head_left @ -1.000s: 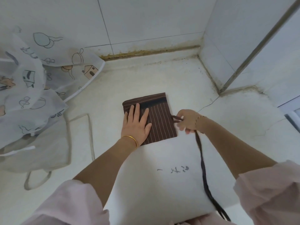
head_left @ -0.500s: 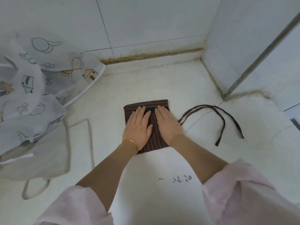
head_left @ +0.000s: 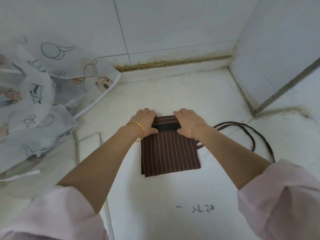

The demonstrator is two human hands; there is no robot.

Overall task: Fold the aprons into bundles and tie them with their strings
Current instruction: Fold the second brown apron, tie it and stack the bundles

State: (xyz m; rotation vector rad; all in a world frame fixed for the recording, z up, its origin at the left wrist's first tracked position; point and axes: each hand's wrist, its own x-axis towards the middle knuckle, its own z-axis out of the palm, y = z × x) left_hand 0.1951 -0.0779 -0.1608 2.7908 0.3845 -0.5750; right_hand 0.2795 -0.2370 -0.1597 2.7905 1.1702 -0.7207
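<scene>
brown striped apron (head_left: 170, 149) lies folded flat in a rectangle on the white counter (head_left: 173, 196), near side and left of the wall corner (head_left: 231, 66). left hand (head_left: 145, 122) and right hand (head_left: 187, 122) both sit on its edge closest to the corner. fingers are curled over that edge with thumbs on the black band, so each hand is gripping an end rather than pressing flat. i'd guess that's the start of a roll or one more fold.

handling: light, soft, several layers, no stiffness. layers will creep and skew unless both ends move together, so hold at the two ends of that edge.

dark strings (head_left: 251, 134) loop loose on the near side of the corner, running from the apron's side. thin and limp, so pick one up near its root for tying. printed apron (head_left: 52, 94) is heaped far left of the corner.
</scene>
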